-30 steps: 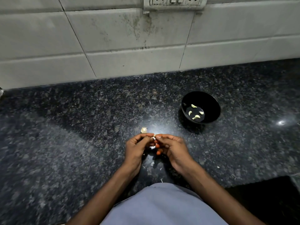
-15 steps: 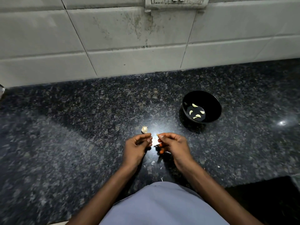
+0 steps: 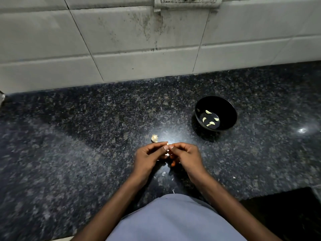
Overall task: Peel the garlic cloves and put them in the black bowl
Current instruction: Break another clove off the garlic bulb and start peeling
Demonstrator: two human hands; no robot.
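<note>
1. Change vs. half a second ago: the two hands have closed the small gap between their fingertips and now meet over the clove; bowl and loose garlic piece unmoved.
2. Tabletop [image 3: 73, 153]: dark speckled stone, bright light glare just beyond the hands. Tiled wall [image 3: 121, 40] behind, stained; switch plate [image 3: 187, 1] at top edge.
3. Person's grey garment [image 3: 173, 221] at bottom centre; both forearms reach forward from it.
4. Black bowl [image 3: 227, 110]: stands on the tabletop, beyond and to the right of the hands, apart from them. Peeled cloves [image 3: 211, 120] lie in its bottom, about five.
5. Left hand [image 3: 147, 158]: fingers curled, thumb and forefinger pinching the garlic clove [image 3: 167, 150].
6. Right hand [image 3: 186, 156]: fingers curled, fingertips pinching the same clove from the other side. The clove is mostly hidden between the fingers; only pale bits show.
7. Loose garlic piece [image 3: 154, 138]: on the tabletop just beyond the left hand, not touching it.
8. Skin scraps [image 3: 163, 173]: small pale flecks on the tabletop between the wrists.
</note>
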